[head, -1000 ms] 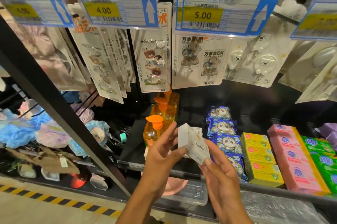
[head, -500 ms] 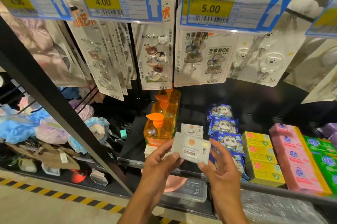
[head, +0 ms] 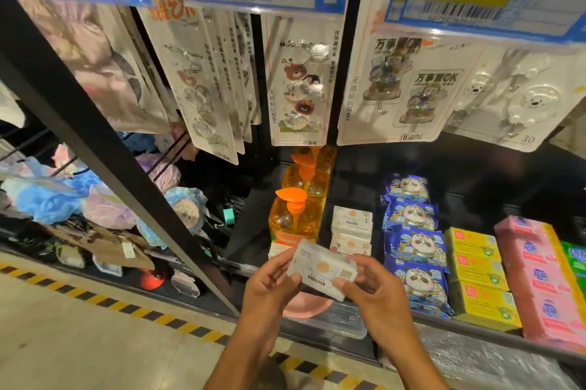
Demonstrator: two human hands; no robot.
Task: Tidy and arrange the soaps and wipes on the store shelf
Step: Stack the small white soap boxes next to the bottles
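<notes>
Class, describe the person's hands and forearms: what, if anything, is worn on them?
The left hand and right hand are bare: no gloves, no visible rings or watch. The left forearm and right forearm are uncovered to the picture's bottom edge; no sleeve shows.

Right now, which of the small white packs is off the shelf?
The white pack held between the left hand and right hand, out in front; the other white packs lie on the shelf beside the orange bottles.

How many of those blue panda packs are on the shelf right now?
4 blue panda packs, in one front-to-back row right of the white packs: rearmost, second, third, front. More may be hidden underneath.
</notes>
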